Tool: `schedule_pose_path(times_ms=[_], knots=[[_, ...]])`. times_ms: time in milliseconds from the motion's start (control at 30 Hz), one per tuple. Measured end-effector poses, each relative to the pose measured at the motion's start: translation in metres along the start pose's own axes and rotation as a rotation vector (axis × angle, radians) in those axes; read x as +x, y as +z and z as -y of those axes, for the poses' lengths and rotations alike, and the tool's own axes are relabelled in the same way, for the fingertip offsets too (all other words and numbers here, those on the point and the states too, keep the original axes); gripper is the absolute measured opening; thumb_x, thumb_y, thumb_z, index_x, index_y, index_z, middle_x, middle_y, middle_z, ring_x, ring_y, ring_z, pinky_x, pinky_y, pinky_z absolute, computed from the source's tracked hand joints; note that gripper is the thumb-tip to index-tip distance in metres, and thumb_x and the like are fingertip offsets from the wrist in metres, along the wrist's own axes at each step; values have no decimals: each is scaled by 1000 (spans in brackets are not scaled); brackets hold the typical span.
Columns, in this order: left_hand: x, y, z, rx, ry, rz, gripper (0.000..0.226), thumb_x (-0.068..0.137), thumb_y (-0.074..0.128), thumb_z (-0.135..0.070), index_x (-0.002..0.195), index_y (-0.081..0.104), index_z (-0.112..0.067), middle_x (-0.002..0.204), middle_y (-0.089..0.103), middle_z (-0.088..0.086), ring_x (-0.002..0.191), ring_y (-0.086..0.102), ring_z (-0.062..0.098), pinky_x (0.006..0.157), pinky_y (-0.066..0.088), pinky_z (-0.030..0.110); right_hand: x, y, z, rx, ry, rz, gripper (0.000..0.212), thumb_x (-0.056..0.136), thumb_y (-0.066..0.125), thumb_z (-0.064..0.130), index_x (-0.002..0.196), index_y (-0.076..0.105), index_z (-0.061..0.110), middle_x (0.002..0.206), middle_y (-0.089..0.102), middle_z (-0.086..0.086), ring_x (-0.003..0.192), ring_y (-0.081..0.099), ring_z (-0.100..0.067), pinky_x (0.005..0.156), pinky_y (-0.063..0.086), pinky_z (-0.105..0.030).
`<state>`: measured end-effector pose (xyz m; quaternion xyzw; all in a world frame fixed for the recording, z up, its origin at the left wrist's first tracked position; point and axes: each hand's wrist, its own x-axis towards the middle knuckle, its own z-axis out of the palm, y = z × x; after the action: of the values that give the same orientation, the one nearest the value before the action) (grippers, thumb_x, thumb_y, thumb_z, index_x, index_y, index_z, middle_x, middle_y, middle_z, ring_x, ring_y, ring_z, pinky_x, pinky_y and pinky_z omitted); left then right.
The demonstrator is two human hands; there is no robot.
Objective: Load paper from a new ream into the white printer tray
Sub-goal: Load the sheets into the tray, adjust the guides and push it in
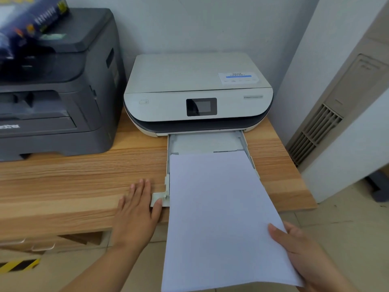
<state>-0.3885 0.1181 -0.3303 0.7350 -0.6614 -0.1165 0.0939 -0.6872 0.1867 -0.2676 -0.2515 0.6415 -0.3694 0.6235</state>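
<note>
Most of the paper stack (219, 207) overhangs the white printer tray (202, 144), with only its leading edge inside. The right hand (303, 251) pinches its near corner; the left hand (134, 209) rests on the tabletop (84, 169), fingers (140, 186) relaxed, thumb touching the tray's corner. Pushed one-handed, the sheets may skew and buckle.

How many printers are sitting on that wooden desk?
2. A dark grey printer stands on the left; a white printer sits right of it, tray pulled out. Others may lie outside the frame.
</note>
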Motion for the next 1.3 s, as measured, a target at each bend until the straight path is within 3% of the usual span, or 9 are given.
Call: schedule_pose_path(times_ms=[133,400,533,633,667,767,967,1167,1300], knots=[[0,1,0,28,-1,-4,82,74,-9,-60,147,-4,-23,157,1,-6,145,-2,11,117,1,34,1,1,-2,-37,-18,-27,20,92,50,9,100,67,2,90,74,-20,79,71,-33,76,54,-41],[1,2,0,37,0,-12,83,72,-12,-59,146,-6,-22,157,2,-6,145,-2,12,117,1,35,-3,6,-9,-92,-60,-96,15,91,53,7,92,67,5,68,75,-7,56,70,-17,55,53,-28],[0,4,2,26,3,-22,76,73,-12,-59,140,-14,-23,157,3,-6,144,-1,12,117,1,35,-6,11,-9,-29,-60,-85,17,88,56,8,100,66,0,76,76,-14,71,69,-28,70,54,-39],[1,5,1,24,9,-25,72,72,-13,-59,135,-19,-23,157,1,-6,144,-2,12,117,1,34,-6,14,-9,-3,-56,-37,58,56,85,36,100,67,2,80,75,-15,76,70,-31,76,54,-43],[1,5,1,22,9,-27,72,72,-13,-59,135,-19,-23,157,1,-6,144,-2,12,117,0,34,-7,15,-8,-9,-54,-40,59,56,85,36,100,67,2,80,76,-15,80,69,-33,80,52,-45],[1,6,2,9,11,-35,71,74,-11,-59,135,-17,-25,157,3,-6,144,-2,11,117,1,35,-2,7,-7,2,-28,-28,21,90,55,9,104,65,-2,82,75,-17,80,68,-32,74,52,-41],[1,5,2,10,12,-34,72,73,-12,-59,136,-17,-25,157,1,-7,143,-4,9,116,0,34,5,-3,-1,40,47,100,21,93,46,6,95,65,-1,76,75,-16,59,72,-22,45,53,-22],[0,5,2,0,15,-36,72,73,-11,-60,135,-17,-24,157,3,-7,144,-2,10,116,1,35,11,-6,3,166,142,134,20,93,46,8,98,63,-1,81,74,-22,61,72,-30,47,57,-31],[1,4,1,20,17,-44,72,72,-12,-59,134,-17,-24,157,5,-6,144,1,12,116,2,35,16,-4,6,193,158,146,28,85,53,16,108,62,1,98,72,-25,84,70,-39,74,57,-44]])
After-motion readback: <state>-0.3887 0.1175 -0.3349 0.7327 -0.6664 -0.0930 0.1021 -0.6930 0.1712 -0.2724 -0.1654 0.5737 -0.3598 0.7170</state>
